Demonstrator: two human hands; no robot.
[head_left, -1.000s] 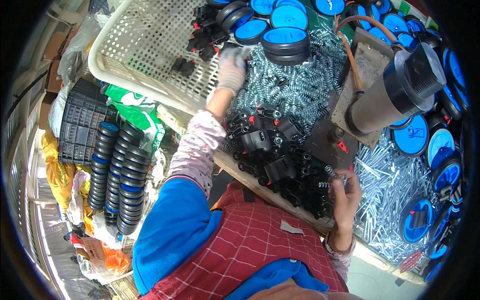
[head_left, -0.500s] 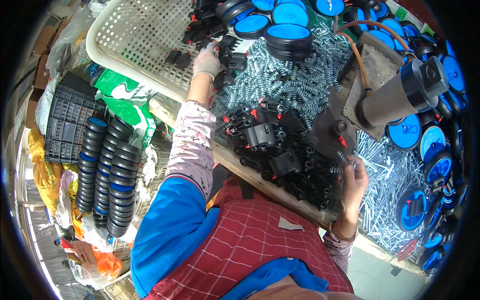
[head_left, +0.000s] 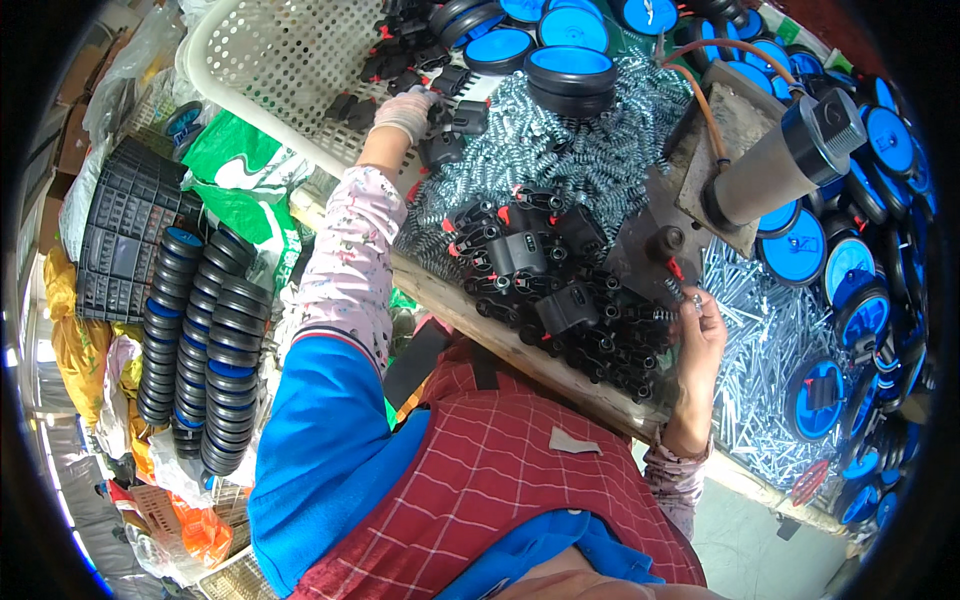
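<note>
My left hand [head_left: 403, 115], in a pale glove, reaches into the near side of the white perforated basket [head_left: 300, 150]. Its fingers are bent around a black plastic part [head_left: 436, 112] among similar ones, and the fingertips are partly covered. Bare and pinched together, my right hand [head_left: 703, 330] holds a small metal coil spring [head_left: 694, 300], mostly covered by the fingers. Just beyond those fingertips, a black part with a red tab [head_left: 665, 242] rests on a dark plate [head_left: 630, 250]. Left of the hand lies a pile of black castings with red tabs [head_left: 515, 253].
A heap of springs [head_left: 560, 150] spreads behind the black pile. An upright cylinder press [head_left: 765, 170] with an orange hose stands right, beside loose metal pins [head_left: 765, 350] and blue-black wheels [head_left: 795, 245]. Stacked wheels [head_left: 235, 370] stand left. A wooden edge [head_left: 480, 325] borders the bench.
My right hand has come slightly up, its fingertips closer to the red-tabbed part. My left hand stays at the basket among the black parts. The whole view has shifted a little.
</note>
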